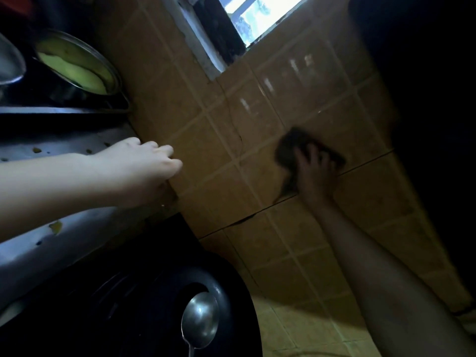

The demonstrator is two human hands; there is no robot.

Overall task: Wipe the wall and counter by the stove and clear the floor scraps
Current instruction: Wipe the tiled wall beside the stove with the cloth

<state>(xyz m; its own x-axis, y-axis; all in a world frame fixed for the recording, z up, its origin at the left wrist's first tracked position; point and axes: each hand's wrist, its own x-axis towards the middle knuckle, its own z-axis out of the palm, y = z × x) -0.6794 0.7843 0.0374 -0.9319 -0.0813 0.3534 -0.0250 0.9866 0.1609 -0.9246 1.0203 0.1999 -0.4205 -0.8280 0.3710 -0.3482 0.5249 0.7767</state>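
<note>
1. At the upper left of the frame a metal pot holding something yellow-green sits tilted on a dark tray, its rim close to the tiled wall.
2. Below it, at mid left, runs a steel counter dotted with small scraps; its far edge meets the wall.
3. The left hand rests at that counter edge, fingers curled together against the wall, gripping nothing that can be seen.
4. At the lower centre a dark round pan holds a metal ladle (bowl up, handle running off the bottom edge).
5. Between the two hands lies a broad stretch of bare tile, with a window at the upper centre.
6. At centre right the right hand presses a dark cloth flat to the wall, fingers spread over its lower part; the cloth shows above and left of the fingertips, blurred.
7. The far right of the frame is dark.
8. No writing or labels can be read.
</note>
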